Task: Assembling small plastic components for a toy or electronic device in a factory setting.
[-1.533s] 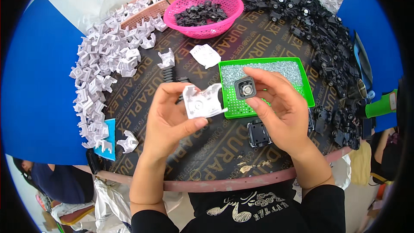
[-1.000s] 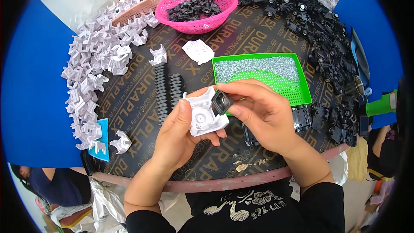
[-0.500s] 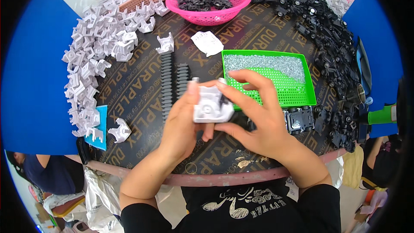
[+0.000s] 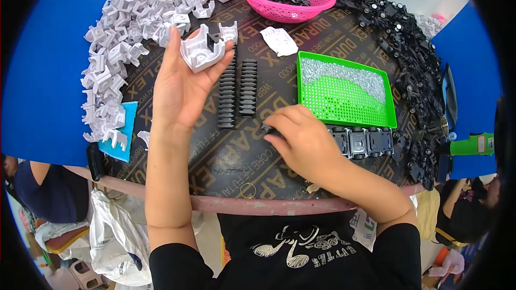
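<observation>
My left hand (image 4: 183, 88) is raised palm up left of centre, fingers and thumb around a white plastic housing (image 4: 198, 56) with a dark piece between its walls. My right hand (image 4: 303, 142) is low over the table right of centre, thumb and fingers pinched on a small black part (image 4: 266, 128), mostly hidden. Between the hands stand two rows of ridged black parts, a longer row (image 4: 227, 99) and a shorter row (image 4: 248, 88). Another white housing (image 4: 229, 31) sits at the far end of the longer row.
White housings (image 4: 115, 53) are heaped at the left. A green perforated tray (image 4: 344, 108) holds small silver pieces. Behind are a pink basket (image 4: 285, 13) of black parts and a paper scrap (image 4: 279, 42). Black wheeled parts (image 4: 400, 48) pile at the right, near a green-handled tool (image 4: 473, 145).
My hands have parted. The left has carried the white housing up and left; the right has let go of it and moved down, now pinching a small black part. The view has shifted.
</observation>
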The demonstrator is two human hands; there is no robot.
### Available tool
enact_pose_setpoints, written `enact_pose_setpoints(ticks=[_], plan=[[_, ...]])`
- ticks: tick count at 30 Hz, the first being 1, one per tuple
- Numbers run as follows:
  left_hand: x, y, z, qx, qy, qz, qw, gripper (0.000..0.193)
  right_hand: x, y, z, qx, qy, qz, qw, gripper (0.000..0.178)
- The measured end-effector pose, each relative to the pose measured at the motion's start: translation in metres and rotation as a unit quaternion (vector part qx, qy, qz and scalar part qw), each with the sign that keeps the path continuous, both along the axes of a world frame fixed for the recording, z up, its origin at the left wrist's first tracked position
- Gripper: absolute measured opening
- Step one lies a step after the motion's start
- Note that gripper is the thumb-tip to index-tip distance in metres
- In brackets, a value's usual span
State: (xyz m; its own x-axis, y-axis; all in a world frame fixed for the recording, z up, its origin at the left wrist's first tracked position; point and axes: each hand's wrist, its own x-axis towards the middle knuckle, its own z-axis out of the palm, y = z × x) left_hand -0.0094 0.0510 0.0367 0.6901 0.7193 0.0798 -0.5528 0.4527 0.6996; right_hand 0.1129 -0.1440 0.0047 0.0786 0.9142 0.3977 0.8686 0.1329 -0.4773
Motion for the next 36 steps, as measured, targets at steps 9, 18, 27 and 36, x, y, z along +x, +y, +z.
enact_pose_setpoints(ticks=[9,18,27,36], plan=[[-0.004,-0.022,0.004,0.106,0.127,-0.044,0.985,0.073,-0.029,0.046,-0.03,0.002,-0.152,-0.083,0.985,0.013],[-0.003,-0.012,-0.011,0.242,0.2,0.008,0.95,0.065,-0.015,0.056,-0.025,-0.028,0.007,-0.094,0.995,0.014],[0.004,-0.012,-0.01,0.246,0.218,-0.019,0.944,0.064,0.012,0.029,0.01,-0.082,0.379,-0.121,0.914,0.015],[0.013,-0.069,0.002,0.254,0.16,-0.112,0.947,0.068,0.043,-0.012,0.032,-0.011,0.701,-0.015,0.713,0.018]])
